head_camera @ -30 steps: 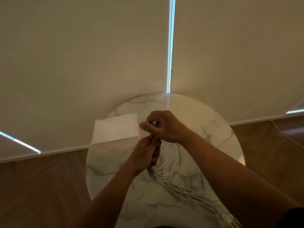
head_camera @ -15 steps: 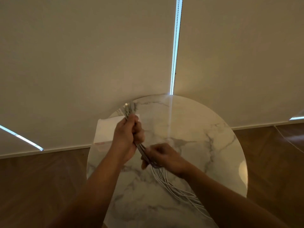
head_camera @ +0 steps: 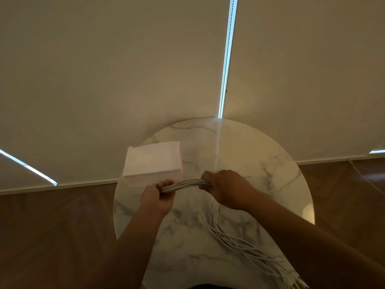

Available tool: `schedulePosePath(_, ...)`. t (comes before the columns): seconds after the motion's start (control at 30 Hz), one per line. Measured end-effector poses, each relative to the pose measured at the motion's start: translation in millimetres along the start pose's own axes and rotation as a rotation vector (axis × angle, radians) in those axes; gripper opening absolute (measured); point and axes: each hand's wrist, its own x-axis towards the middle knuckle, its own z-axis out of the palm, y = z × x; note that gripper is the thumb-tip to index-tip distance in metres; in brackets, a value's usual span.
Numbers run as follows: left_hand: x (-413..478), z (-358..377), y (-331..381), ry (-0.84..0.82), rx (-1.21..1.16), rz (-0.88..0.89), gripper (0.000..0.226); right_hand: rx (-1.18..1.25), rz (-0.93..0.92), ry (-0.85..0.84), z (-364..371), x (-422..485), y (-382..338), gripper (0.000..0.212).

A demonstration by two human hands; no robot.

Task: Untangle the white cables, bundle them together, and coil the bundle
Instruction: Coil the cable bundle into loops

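Now both hands, left (head_camera: pixel 158 195) and right (head_camera: pixel 226 187), clasp the cables (head_camera: pixel 183 183), stretched sideways between them near the box (head_camera: pixel 153 161).

White cables (head_camera: pixel 183 183) bunched level, loose tails across marble.

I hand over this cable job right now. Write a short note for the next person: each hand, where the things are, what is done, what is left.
Left hand: grips the white cables.
Right hand: grips the same bundle further along; the stretch between runs nearly level above the marble table.
The rest trails from the right hand across the table to its near edge, strands spread.
White box: on the table, behind the left hand.
Done: strands gathered at the held stretch. Left: gather the tails, coil.
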Motion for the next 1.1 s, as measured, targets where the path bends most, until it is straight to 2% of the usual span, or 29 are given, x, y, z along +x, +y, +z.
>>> schedulePosePath(0.1, -2.0, -23.3, -12.6, -0.023, 0.083, -0.137, 0.031, -0.116, -0.069, -0.068, -14.6, 3.7, -6.9, 0.030)
schedulePosePath(0.17, -12.8, -33.6, -13.0, -0.078, 0.201, -0.215, 0.043, -0.176, -0.124, -0.105, -30.1, 6.3, -14.1, 0.032)
schedulePosePath(0.23, -25.6, -45.8, -3.0, -0.144, 0.435, -0.312, 0.063, -0.206, -0.151, -0.131, -44.2, 10.4, -20.1, 0.033)
schedulePosePath(0.27, -33.1, -51.5, 4.0, -0.168, 0.677, -0.323, 0.070, -0.213, -0.154, -0.142, -49.7, 12.6, -21.8, 0.033)
schedulePosePath(0.3, -37.8, -57.3, 12.6, -0.183, 0.988, -0.270, 0.075, -0.214, -0.157, -0.153, -54.4, 14.3, -23.1, 0.033)
schedulePosePath(0.33, -41.1, -60.4, 22.2, -0.187, 1.277, -0.138, 0.074, -0.208, -0.160, -0.162, -57.8, 16.0, -23.9, 0.032)
schedulePosePath(0.37, -40.7, -59.3, 30.5, -0.181, 1.478, 0.072, 0.069, -0.200, -0.159, -0.175, -60.2, 17.2, -24.1, 0.032)
schedulePosePath(0.4, -37.4, -54.3, 37.2, -0.185, 1.560, 0.345, 0.061, -0.191, -0.154, -0.191, -62.5, 18.2, -24.3, 0.031)
schedulePosePath(0.47, -32.9, -32.5, 43.2, -0.250, 1.535, 0.808, 0.045, -0.165, -0.141, -0.218, -66.1, 20.5, -25.0, 0.028)
schedulePosePath(0.5, -33.5, -17.7, 40.6, -0.345, 1.512, 0.915, 0.036, -0.147, -0.137, -0.230, -68.4, 21.5, -25.3, 0.027)
schedulePosePath(0.53, -36.3, -1.9, 34.6, -0.483, 1.503, 0.938, 0.030, -0.124, -0.132, -0.240, -70.9, 22.6, -25.0, 0.027)
schedulePosePath(0.6, -39.1, 20.2, 19.2, -0.749, 1.529, 0.833, 0.037, -0.069, -0.112, -0.244, -77.0, 24.2, -22.0, 0.032)
schedulePosePath(0.67, -44.6, 31.2, 7.5, -0.895, 1.516, 0.625, 0.049, -0.020, -0.095, -0.216, -83.6, 23.7, -15.0, 0.038)
schedulePosePath(0.77, -52.9, 40.6, 4.2, -0.951, 1.371, 0.327, 0.050, 0.063, -0.094, -0.145, -93.7, 18.1, -1.3, 0.045)
schedulePosePath(0.83, -63.0, 48.9, 5.4, -1.008, 1.274, 0.208, 0.047, 0.216, -0.073, -0.093, -99.4, 13.1, 9.7, 0.041)
schedulePosePath(0.93, -77.0, 66.3, 15.7, -1.012, 1.130, 0.187, 0.044, 0.628, 0.020, -0.010, -85.1, 2.7, 29.0, 0.038)
schedulePosePath(1.03, -87.3, 80.2, 40.1, -0.954, 0.910, 0.184, 0.044, 0.848, 0.038, 0.017, -39.3, -12.3, 39.4, 0.047)
schedulePosePath(1.1, -89.3, 82.7, 54.4, -0.927, 0.860, 0.190, 0.044, 1.177, 0.045, 0.013, -22.7, -15.0, 39.2, 0.046)
